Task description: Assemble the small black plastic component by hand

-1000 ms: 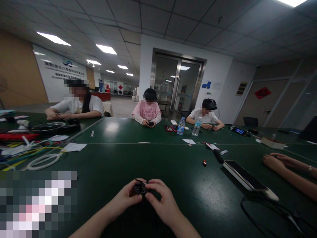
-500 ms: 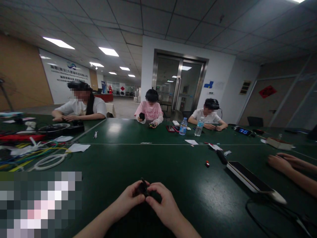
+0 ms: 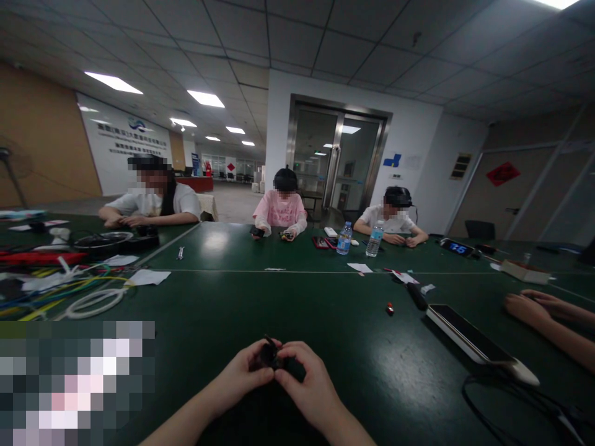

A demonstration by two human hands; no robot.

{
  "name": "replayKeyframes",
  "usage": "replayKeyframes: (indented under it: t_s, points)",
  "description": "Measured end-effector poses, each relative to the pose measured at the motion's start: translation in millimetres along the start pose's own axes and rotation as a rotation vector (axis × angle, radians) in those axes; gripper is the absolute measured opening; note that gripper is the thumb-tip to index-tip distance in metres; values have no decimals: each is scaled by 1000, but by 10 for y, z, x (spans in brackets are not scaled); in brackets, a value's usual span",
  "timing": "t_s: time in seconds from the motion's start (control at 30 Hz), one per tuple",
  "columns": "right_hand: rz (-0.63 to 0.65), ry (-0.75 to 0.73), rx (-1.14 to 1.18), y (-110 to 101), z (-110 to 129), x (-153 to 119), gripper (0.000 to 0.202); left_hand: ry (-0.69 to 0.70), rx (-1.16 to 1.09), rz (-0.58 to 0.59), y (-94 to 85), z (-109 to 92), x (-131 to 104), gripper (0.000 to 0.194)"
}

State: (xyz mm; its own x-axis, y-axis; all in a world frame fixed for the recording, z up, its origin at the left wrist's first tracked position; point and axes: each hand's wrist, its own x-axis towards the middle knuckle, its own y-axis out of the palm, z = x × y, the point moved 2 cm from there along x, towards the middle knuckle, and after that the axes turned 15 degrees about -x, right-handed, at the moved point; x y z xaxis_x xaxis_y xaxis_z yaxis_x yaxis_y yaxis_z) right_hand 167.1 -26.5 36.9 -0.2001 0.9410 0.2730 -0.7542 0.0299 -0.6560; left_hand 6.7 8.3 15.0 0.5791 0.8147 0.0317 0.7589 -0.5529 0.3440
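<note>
At the near edge of the dark green table (image 3: pixel 209 322), my left hand (image 3: pixel 244 375) and my right hand (image 3: pixel 309 378) meet in front of me. Between their fingertips is a small black object (image 3: pixel 269 355) with a thin piece sticking up; its details are too dark to make out. The fingers of my left hand wrap round its left side, thumb at the front. My right thumb and fingertips pinch its right side.
Cables (image 3: pixel 93 303) lie at the left, and a white-edged device (image 3: pixel 469 334) with a black cord at the right. A small red item (image 3: pixel 389 308) and two bottles (image 3: pixel 344 238) stand farther back. Three people sit opposite; another person's hands (image 3: pixel 530 306) rest at the right.
My hands have barely moved; the black object looks slightly turned between them. The person in pink across the table has lowered the dark item in one hand.
</note>
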Motion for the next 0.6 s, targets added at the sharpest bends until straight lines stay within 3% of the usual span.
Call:
replayKeyframes:
  t_s: [0.6]
  points:
    - [-2,-25,5,3,-35,0,21,2,-23,4,-20,21,-2,42]
